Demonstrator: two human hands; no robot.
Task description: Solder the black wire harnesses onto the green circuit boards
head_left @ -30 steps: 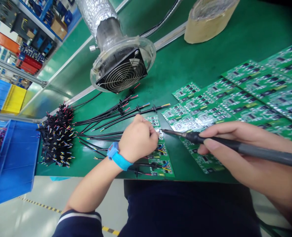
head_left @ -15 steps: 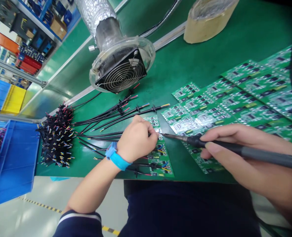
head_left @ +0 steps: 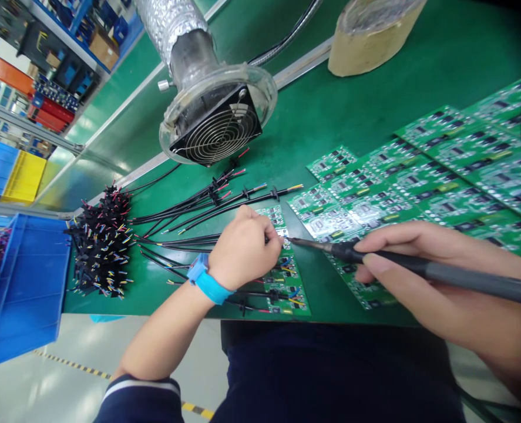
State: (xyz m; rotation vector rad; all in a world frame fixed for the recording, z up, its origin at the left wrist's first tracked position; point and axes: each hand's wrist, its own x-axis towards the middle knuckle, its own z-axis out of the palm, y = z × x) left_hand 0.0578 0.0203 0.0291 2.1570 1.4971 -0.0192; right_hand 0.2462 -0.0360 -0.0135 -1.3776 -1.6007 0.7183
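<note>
Close together now: iron tip and left fingertips at the board.

Above the near strip of joined boards (head_left: 290, 281), the left hand (head_left: 242, 247) sits knuckles up, fingers curled closed – what they pinch is hidden, so I cannot tell. The right hand (head_left: 427, 299) grips the iron (head_left: 463, 277) like a pen, its tip just beside the left fingertips; whether they touch is unclear. Black cables (head_left: 190, 242) run from the left under the left hand, and coloured wire ends lie on the strip's lower boards. At the far left of the bench (head_left: 295, 135) is a cable pile (head_left: 104, 244), beside a blue bin (head_left: 26, 294). More boards (head_left: 401, 176) spread out to the right – beyond them, a tape roll (head_left: 370, 53).
</note>
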